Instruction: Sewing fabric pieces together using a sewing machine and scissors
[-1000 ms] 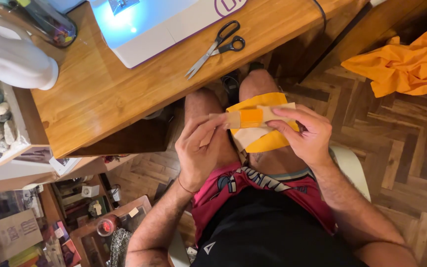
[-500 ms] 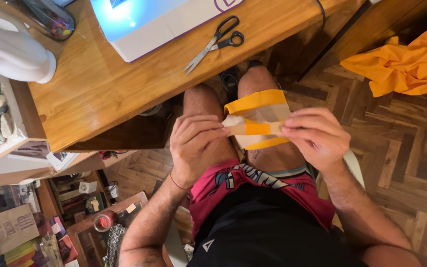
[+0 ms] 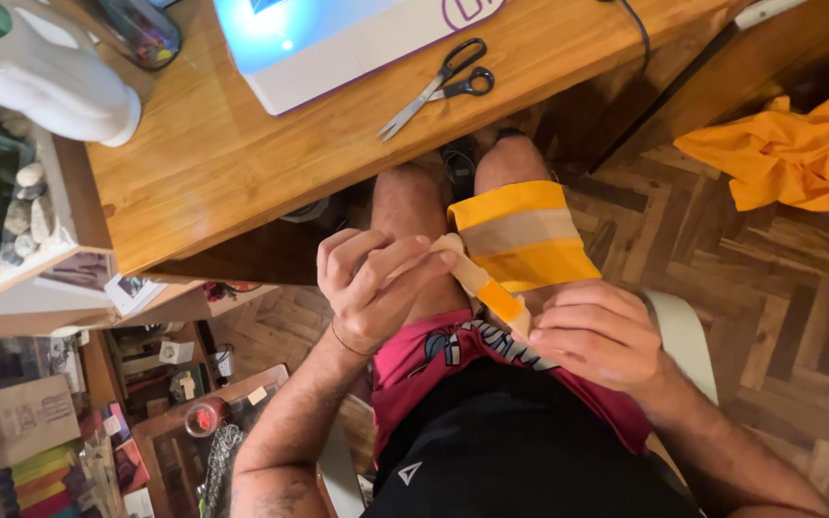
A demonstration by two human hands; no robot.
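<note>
Since half a second back, both hands have slid left and tilted the strip. From the head view, left hand (image 3: 376, 288) and right hand (image 3: 599, 338) each pinch an end of the folded yellow-and-beige fabric strip (image 3: 522, 240) draped over the thigh. Keeping the fold taut looks wise. Black-handled scissors (image 3: 438, 84) lie on the wooden surface (image 3: 232, 163).

1. Cloth piece (image 3: 522, 240) lies on person's right thigh, in front of desk (image 3: 213, 163) edge.
2. Left hand (image 3: 376, 288) at cloth's left end, right hand (image 3: 599, 338) at its near end; strip runs btwn them.
3. Scissors (image 3: 438, 84) on desk, right of sewing machine (image 3: 338, 38).
4. Cloth heap (image 3: 789, 158) on floor (image 3: 779, 288), far right.
5. Figurine (image 3: 45, 72) on desk's left end, beside shelf (image 3: 11, 278).
</note>
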